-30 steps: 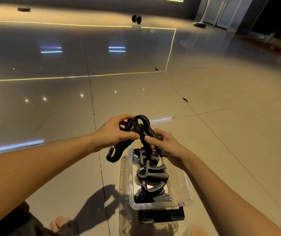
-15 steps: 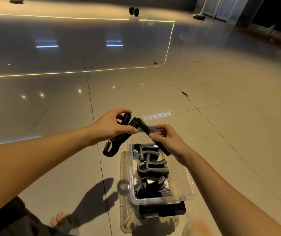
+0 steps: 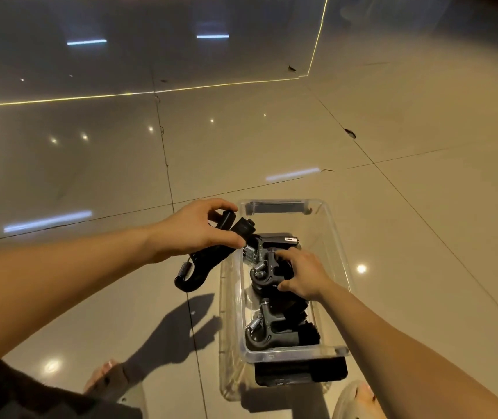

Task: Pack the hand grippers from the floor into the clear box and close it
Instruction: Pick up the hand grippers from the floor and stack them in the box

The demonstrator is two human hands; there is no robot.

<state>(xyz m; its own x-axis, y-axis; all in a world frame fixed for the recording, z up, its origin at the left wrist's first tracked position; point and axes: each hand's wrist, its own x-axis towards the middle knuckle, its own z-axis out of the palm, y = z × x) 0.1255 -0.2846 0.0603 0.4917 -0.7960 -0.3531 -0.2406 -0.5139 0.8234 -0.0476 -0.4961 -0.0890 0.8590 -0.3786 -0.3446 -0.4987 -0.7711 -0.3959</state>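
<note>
The clear box (image 3: pixel 342 261) sits open on the floor (image 3: pixel 271 140) toward six o'clock. At its ten o'clock the left hand (image 3: pixel 199 232) clenches its fingers round a black hand gripper (image 3: pixel 205 263) just outside the rim. The right hand (image 3: pixel 303 275) reaches inside, fingers curled on a packed gripper (image 3: pixel 259 278).

Glossy tiled floor (image 3: pixel 271 146); clear box (image 3: pixel 342 252) resting there, feet (image 3: pixel 102 377) flanking.
</note>
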